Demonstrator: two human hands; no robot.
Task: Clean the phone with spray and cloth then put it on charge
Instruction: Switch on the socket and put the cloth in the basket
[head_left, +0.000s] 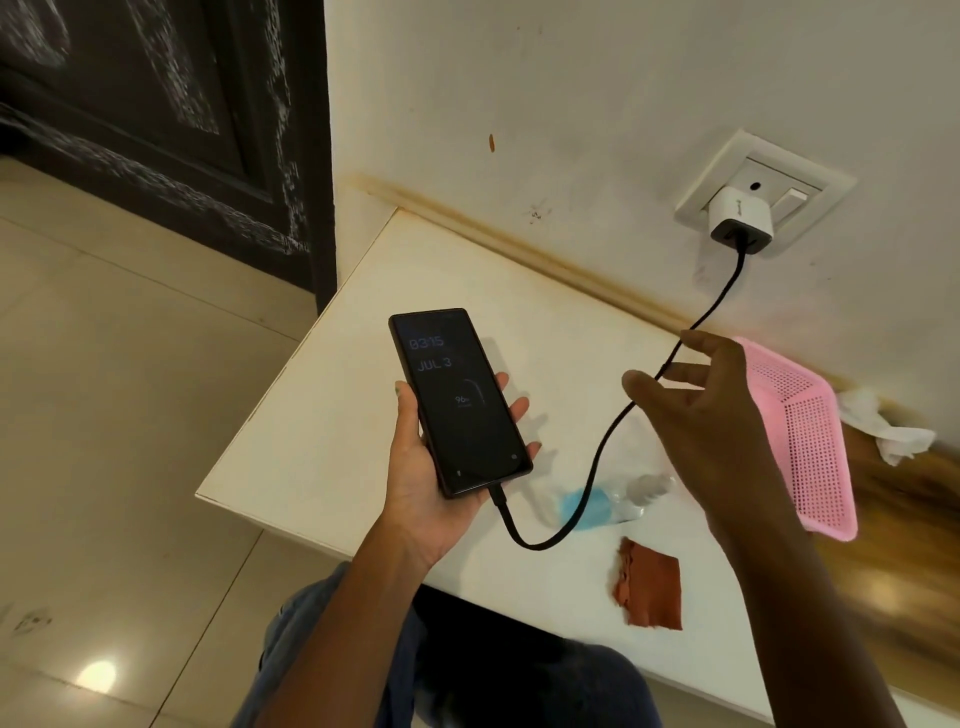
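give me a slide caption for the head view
Left hand holds the plugged-in phone; right hand touches the cable over the table.

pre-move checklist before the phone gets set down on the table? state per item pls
1. Cable seated in the phone: ok, plug sits in the bottom port.
2. Charging active: ok, lit screen shows a battery percentage.
3. Charger in the wall socket: ok; socket switch state: cannot tell.
4. Left hand supports the phone: ok, it lies in the palm, fingers at its edges.
5. Right hand free of the cable: cannot tell, open hand is right beside it.
6. Set-down spot: ok, bare table left of the spray bottle and cloth.
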